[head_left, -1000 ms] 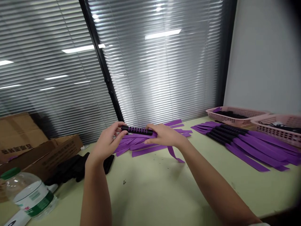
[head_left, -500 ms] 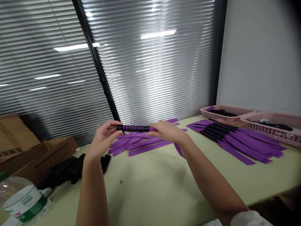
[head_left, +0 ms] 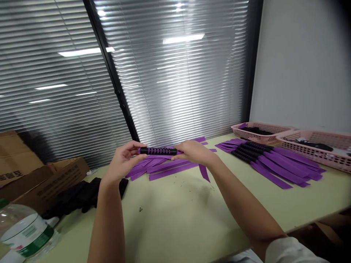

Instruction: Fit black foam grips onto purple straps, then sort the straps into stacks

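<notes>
A black slotted grip sleeve (head_left: 159, 151) is held level above the table, with purple strap showing through its slots. My left hand (head_left: 120, 160) pinches the sleeve's left end between thumb and fingers, where a bit of purple pokes out. At the other end, my right hand (head_left: 195, 151) is closed round the purple strap (head_left: 204, 172), whose tail hangs below the wrist. Beneath and behind the sleeve lie several loose purple strips (head_left: 164, 168) on the table.
Finished-looking purple straps with black sleeves (head_left: 268, 160) are fanned out at right. Behind them stand two pink baskets (head_left: 315, 155) holding black items. On the left are black sleeves (head_left: 79, 195), a cardboard box (head_left: 57, 184) and a plastic bottle (head_left: 29, 233). Window blinds (head_left: 175, 91) rise behind the table.
Purple strap now shows at the sleeve's left end, where only black showed before. The sleeve sits slightly further right, and the strap's tail hangs more fully in view by my right wrist.
</notes>
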Tool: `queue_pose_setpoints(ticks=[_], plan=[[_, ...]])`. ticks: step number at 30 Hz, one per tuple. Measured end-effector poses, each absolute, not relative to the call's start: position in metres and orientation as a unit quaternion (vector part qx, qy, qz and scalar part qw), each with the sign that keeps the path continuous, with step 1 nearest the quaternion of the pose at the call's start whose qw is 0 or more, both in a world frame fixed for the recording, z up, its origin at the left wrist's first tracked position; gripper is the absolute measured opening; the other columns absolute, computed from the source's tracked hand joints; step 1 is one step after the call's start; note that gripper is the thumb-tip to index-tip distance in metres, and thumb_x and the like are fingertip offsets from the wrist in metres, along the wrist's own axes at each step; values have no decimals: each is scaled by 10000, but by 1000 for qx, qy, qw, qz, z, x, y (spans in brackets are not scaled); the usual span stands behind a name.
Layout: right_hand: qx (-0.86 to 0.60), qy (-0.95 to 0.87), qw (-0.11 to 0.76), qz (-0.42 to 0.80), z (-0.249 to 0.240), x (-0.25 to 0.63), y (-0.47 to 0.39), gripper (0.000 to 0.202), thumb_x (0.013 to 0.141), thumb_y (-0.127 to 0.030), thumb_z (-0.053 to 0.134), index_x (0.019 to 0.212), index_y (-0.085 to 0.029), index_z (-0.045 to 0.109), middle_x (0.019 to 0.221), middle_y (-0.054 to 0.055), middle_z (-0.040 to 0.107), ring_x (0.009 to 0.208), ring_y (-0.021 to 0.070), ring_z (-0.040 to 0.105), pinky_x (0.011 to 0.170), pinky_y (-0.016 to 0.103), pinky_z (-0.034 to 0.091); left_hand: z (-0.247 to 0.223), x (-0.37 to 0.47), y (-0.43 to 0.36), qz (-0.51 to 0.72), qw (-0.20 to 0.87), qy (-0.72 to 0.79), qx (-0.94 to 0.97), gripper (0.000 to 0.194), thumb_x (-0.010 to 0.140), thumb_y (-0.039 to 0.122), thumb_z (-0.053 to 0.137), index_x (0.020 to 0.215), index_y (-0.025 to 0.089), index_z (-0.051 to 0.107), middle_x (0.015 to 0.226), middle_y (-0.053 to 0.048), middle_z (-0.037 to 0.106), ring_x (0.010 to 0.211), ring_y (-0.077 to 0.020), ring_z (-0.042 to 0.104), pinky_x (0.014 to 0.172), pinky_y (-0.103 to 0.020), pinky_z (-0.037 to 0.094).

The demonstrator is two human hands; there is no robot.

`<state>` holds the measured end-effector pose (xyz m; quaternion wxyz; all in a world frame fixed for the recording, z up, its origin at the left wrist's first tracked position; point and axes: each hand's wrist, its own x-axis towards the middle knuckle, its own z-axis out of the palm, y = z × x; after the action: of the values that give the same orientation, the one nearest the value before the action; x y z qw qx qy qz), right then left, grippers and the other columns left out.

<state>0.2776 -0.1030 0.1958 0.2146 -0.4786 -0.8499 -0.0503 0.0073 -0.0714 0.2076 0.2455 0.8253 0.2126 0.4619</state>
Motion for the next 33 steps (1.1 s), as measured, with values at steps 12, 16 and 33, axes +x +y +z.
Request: queue_pose_setpoints(ticks=[12,16,33], plan=[[-466,-842,269,-21,197,283,-106,426,892,-608,438,840,-208,576,594,-35,498,526,109,413,527,246,199,215,6,-75,437,241,283,819,339,773,346,701,1050,203,565,844,-26,651,773,-167,640,722,-313,540],[-484,-827,284,-37,198,283,-107,417,885,-606,450,849,-208,567,598,-34,500,538,110,421,528,244,196,216,4,-75,434,233,289,821,222,831,378,628,930,184,587,778,-34,648,772,-185,652,690,-307,538],[-498,-815,293,-44,199,285,-109,453,858,-643,463,803,-202,550,608,-32,512,559,105,423,529,246,187,213,14,-77,422,-1,308,853,143,925,308,451,946,201,543,811,-15,626,719,-152,603,665,-267,441]])
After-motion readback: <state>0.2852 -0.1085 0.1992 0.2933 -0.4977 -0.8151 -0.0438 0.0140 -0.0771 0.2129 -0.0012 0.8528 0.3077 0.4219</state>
